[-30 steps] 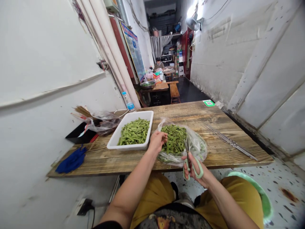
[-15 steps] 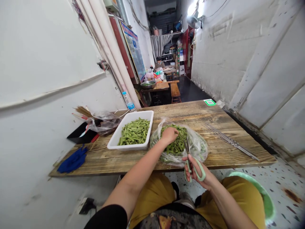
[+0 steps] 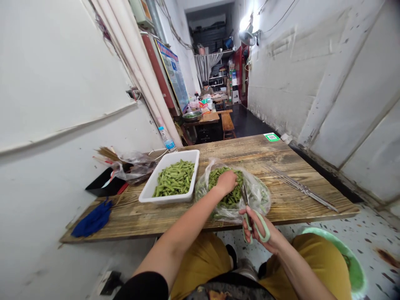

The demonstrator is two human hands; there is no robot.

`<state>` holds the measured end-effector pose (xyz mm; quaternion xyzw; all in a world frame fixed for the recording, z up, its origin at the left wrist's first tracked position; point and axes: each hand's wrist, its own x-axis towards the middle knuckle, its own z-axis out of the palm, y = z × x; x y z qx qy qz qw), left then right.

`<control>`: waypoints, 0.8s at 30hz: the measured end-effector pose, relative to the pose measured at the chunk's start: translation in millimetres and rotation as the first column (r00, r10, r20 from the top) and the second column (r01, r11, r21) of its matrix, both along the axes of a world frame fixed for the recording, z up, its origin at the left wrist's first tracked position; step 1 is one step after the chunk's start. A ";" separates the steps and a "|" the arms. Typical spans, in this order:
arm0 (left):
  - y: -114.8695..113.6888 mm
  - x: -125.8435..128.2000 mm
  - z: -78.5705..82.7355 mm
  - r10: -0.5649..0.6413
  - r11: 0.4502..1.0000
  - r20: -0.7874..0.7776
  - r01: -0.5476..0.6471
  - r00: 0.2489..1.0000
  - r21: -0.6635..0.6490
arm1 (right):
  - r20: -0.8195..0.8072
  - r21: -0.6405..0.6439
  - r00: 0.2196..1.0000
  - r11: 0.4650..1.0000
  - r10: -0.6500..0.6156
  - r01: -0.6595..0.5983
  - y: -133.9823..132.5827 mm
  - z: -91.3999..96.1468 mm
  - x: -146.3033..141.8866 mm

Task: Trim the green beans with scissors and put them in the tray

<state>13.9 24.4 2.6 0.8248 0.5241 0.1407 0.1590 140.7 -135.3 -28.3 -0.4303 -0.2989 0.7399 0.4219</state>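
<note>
A clear plastic bag (image 3: 259,196) of green bean pods lies open near the front edge of the wooden table (image 3: 293,158). My left hand (image 3: 226,181) reaches into the bag, fingers curled down among the pods; what they grip is hidden. My right hand (image 3: 261,227) holds green-handled scissors (image 3: 250,212) at the table's front edge, blades pointing up toward the bag. A white tray (image 3: 156,183) filled with green pods stands just left of the bag.
Metal skewers (image 3: 300,187) lie on the table's right side. A black tray with a bag of sticks (image 3: 125,166), a blue cloth (image 3: 92,218) and a water bottle (image 3: 167,141) sit at the left. A green basin (image 3: 350,258) is on the floor. A person sits far back.
My left hand moved from the bag's left rim rightwards and into the pods. The right hand with the scissors stayed put. The view tilted slightly.
</note>
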 end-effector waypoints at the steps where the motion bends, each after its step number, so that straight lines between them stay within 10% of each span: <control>1: 0.0 -3.8 -0.1 -0.009 1.000 0.021 0.009 1.000 0.001 | 0.002 0.002 1.000 1.000 -0.001 0.001 -0.2 1.1 0.1; 8: -6.4 -31.8 4.4 0.063 0.985 0.283 -0.014 0.957 -0.171 | 0.143 0.014 0.990 1.000 -0.010 0.008 4.2 4.2 -7.0; 24: -29.6 -37.9 16.4 -0.153 0.973 0.263 0.191 0.953 -0.127 | 0.477 0.221 0.879 0.970 -0.015 -0.103 21.4 3.4 -10.0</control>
